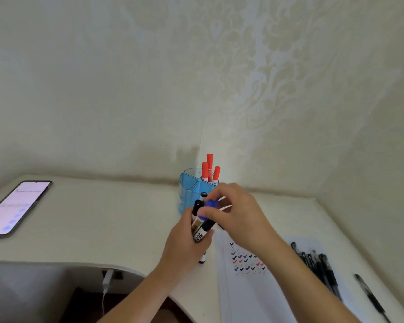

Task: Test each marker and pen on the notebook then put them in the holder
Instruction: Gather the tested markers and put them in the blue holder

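Right fingers (216,214) clamped on the blue-capped marker (212,203), left fingers (186,226) wrapped round the black-capped marker bundle (197,226) before the blue plastic holder (189,185), so I reckon cap off next, then test on the white notebook (243,294).

Both hands meet just below the middle of the frame. The left forearm (135,297) rises from the bottom edge, slanting up and to the right, and the left hand (184,243) is curled, back to the camera, gripping a bundle of markers (200,229) upright. The right forearm (313,285) comes in from the lower right corner, slanting up and left. The right hand (240,215) arches over the left, thumb and bent fingers (222,190) pinching a blue cap (210,203) at the top of the bundle.
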